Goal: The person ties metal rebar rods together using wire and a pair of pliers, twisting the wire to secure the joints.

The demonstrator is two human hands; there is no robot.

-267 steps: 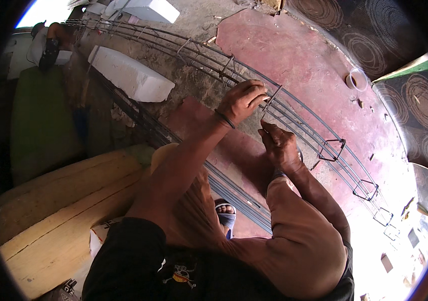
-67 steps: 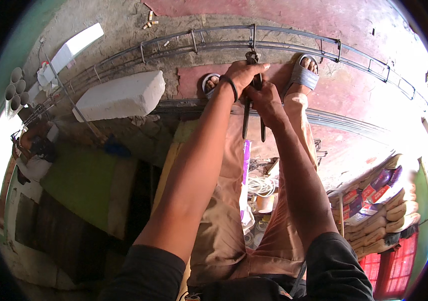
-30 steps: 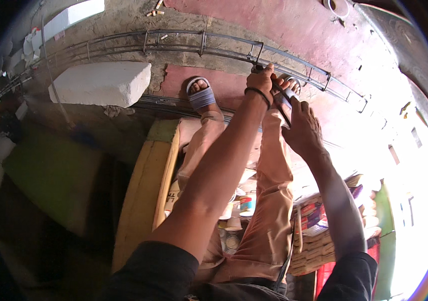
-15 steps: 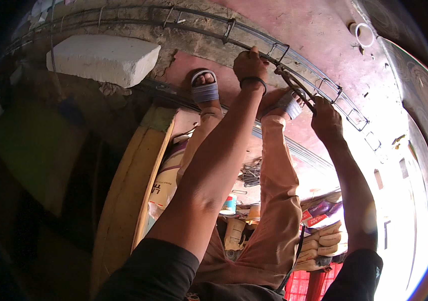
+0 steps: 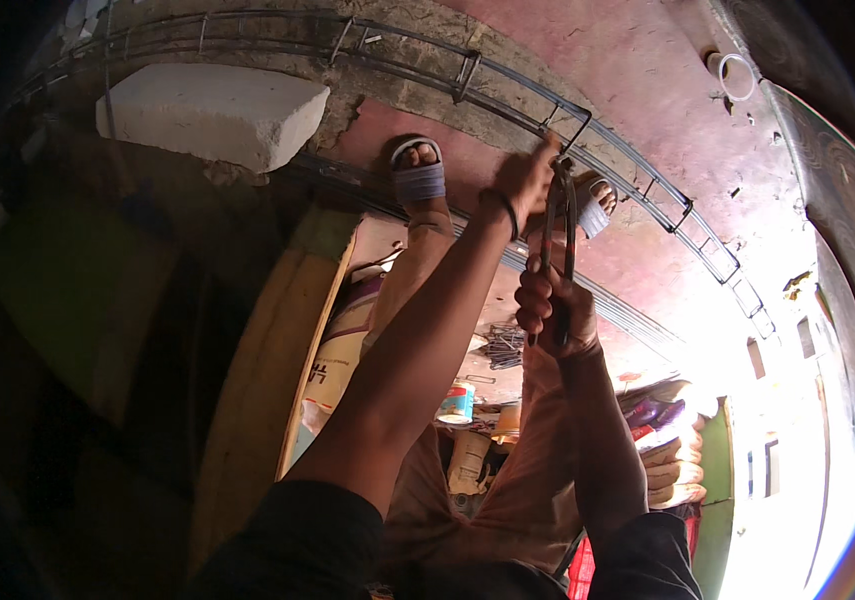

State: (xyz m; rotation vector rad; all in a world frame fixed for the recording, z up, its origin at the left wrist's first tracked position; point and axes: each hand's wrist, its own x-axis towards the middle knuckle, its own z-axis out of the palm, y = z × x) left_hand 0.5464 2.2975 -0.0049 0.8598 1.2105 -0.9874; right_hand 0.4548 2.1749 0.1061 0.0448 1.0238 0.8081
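Note:
My right hand [image 5: 562, 305] is closed round the long handles of a pair of dark pincers [image 5: 571, 215]. The pincers stand nearly upright in the view, with their jaws against or close to a stirrup of the steel rebar cage [image 5: 467, 75]. Beside the jaws, my left hand [image 5: 527, 185] is at the near bar of the cage with its fingers drawn together. What those fingers pinch, if anything, is hidden. The cage is a long ladder of thin bars joined by square stirrups, curving across the floor ahead of my feet.
A white block [image 5: 212, 115] lies at the left by the cage. My sandalled feet [image 5: 417, 180] are close behind it. Loose long bars [image 5: 632, 320] run across the floor below my hands. A white ring-shaped container [image 5: 732, 76] lies far right. Filled sacks [image 5: 672, 470] are stacked lower right.
The pincers have swung from slanting rightward to upright, and my right hand has come left and nearer to me. My left hand has shifted slightly nearer and right, turning beside the jaws.

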